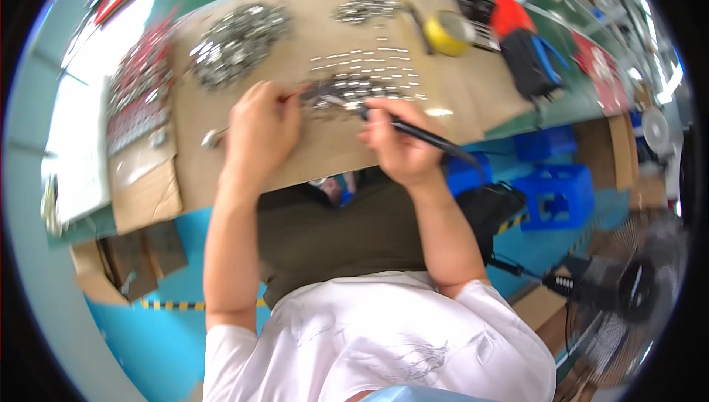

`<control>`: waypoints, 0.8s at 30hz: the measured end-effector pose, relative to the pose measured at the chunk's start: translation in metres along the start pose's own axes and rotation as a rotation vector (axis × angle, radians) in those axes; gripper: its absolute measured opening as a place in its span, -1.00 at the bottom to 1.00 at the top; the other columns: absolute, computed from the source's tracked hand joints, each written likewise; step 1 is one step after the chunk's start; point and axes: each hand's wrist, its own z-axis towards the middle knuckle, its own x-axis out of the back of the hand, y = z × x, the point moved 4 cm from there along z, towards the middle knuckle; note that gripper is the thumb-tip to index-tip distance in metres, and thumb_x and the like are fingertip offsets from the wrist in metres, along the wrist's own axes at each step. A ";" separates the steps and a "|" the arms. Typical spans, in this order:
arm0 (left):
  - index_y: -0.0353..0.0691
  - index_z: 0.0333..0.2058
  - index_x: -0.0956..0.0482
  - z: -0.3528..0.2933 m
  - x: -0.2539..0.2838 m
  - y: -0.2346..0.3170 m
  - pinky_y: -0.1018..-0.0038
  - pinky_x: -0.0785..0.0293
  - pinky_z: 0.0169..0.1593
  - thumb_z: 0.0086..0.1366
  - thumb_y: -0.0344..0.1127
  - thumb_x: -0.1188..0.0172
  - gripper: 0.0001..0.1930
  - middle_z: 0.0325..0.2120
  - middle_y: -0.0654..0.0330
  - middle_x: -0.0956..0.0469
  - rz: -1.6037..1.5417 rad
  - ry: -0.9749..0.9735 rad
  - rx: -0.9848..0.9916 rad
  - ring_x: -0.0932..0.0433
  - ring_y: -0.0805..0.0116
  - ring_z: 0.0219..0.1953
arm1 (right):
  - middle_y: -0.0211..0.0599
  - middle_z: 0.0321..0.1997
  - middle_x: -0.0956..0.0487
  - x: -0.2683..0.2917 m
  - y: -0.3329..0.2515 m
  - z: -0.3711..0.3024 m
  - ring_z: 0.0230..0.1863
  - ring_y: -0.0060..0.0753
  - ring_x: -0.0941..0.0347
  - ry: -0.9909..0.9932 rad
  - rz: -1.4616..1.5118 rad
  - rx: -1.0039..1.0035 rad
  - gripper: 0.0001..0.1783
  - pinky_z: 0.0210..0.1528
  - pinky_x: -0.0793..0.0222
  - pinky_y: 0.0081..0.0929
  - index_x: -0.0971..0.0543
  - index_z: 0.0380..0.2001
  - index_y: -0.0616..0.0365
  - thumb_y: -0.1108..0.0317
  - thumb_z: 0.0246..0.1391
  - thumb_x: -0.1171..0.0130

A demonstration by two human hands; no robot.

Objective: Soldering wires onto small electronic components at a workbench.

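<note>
Spreading across the upper half of the view, a green tabletop (517,118) carries a large brown cardboard sheet (321,29). On the sheet's far left part sits a wide heap of shiny metal parts (240,41); red and silver pieces (142,84) crowd the left edge, and a smaller metal pile (367,7) lies farther off.

Ahead of the person, the small metal pieces (377,75) lie in rows, each bright dash running roughly left to right, thickening into a dark, dense cluster at the near side. That cluster lies just beyond and between the two hands: the left hand (264,136) has its fingertips close by the cluster's left end, while the right hand (408,154) is at its near right corner.

The right hand is wrapped around a black pen-shaped tool (427,134), whose long axis slants from the cluster down to the right. The left hand's fingers are curled inward; whether they pinch anything cannot be told. One small metal part (212,138) sits alone beside the left wrist.

Blur smears the near rows and the tool's front end, so its tip and any contact with a piece are unclear.
</note>
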 end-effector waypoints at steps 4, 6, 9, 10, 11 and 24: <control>-0.31 -0.27 -0.71 -0.019 0.000 -0.017 0.32 -0.54 -0.29 0.31 -0.43 -0.37 -0.91 -0.38 0.09 -0.59 0.049 0.082 0.015 -0.60 0.23 -0.45 | -0.28 -0.41 -0.71 -0.013 0.000 0.000 -0.49 -0.53 -0.71 0.008 0.161 -0.102 -0.86 -0.47 -0.60 -0.65 -0.71 -0.15 0.33 0.51 0.26 -0.32; -0.28 -0.27 -0.70 -0.022 0.002 -0.018 0.22 -0.57 -0.22 0.31 -0.41 -0.36 -0.92 -0.34 0.06 -0.60 0.053 0.049 0.054 -0.63 0.08 -0.35 | -0.27 -0.41 -0.71 -0.017 0.001 -0.001 -0.49 -0.53 -0.71 -0.001 0.192 -0.122 -0.85 -0.48 -0.61 -0.66 -0.70 -0.14 0.36 0.50 0.28 -0.31; -0.24 -0.29 -0.69 -0.021 0.004 -0.017 0.12 -0.59 -0.16 0.30 -0.39 -0.35 -0.93 -0.30 0.03 -0.62 0.047 0.015 0.069 -0.65 -0.07 -0.27 | -0.27 -0.42 -0.71 -0.017 -0.001 0.001 -0.48 -0.54 -0.71 -0.024 0.172 -0.116 -0.84 -0.46 -0.61 -0.67 -0.70 -0.12 0.37 0.51 0.28 -0.31; -0.24 -0.30 -0.70 -0.021 0.005 -0.017 0.12 -0.59 -0.17 0.30 -0.38 -0.36 -0.93 -0.30 0.04 -0.62 0.047 0.015 0.053 -0.65 -0.07 -0.28 | -0.27 -0.42 -0.71 -0.017 -0.002 0.001 -0.48 -0.54 -0.71 -0.027 0.166 -0.104 -0.84 -0.46 -0.61 -0.67 -0.70 -0.12 0.37 0.51 0.28 -0.31; -0.24 -0.30 -0.70 -0.021 0.005 -0.017 0.12 -0.59 -0.17 0.30 -0.38 -0.36 -0.93 -0.30 0.04 -0.62 0.042 0.010 0.059 -0.65 -0.07 -0.28 | -0.27 -0.41 -0.71 -0.017 -0.002 0.002 -0.47 -0.55 -0.71 -0.032 0.167 -0.105 -0.83 -0.44 -0.62 -0.67 -0.70 -0.11 0.37 0.51 0.29 -0.31; -0.29 -0.37 -0.67 -0.021 0.006 -0.015 0.13 -0.60 -0.17 0.22 -0.37 -0.35 -0.89 -0.33 0.04 -0.62 0.086 -0.016 0.082 -0.66 -0.03 -0.30 | -0.20 -0.28 -0.74 -0.024 -0.012 0.012 -0.45 -0.58 -0.64 -0.228 0.076 -0.082 -0.71 -0.32 -0.67 -0.61 -0.67 0.07 0.38 0.49 0.34 -0.30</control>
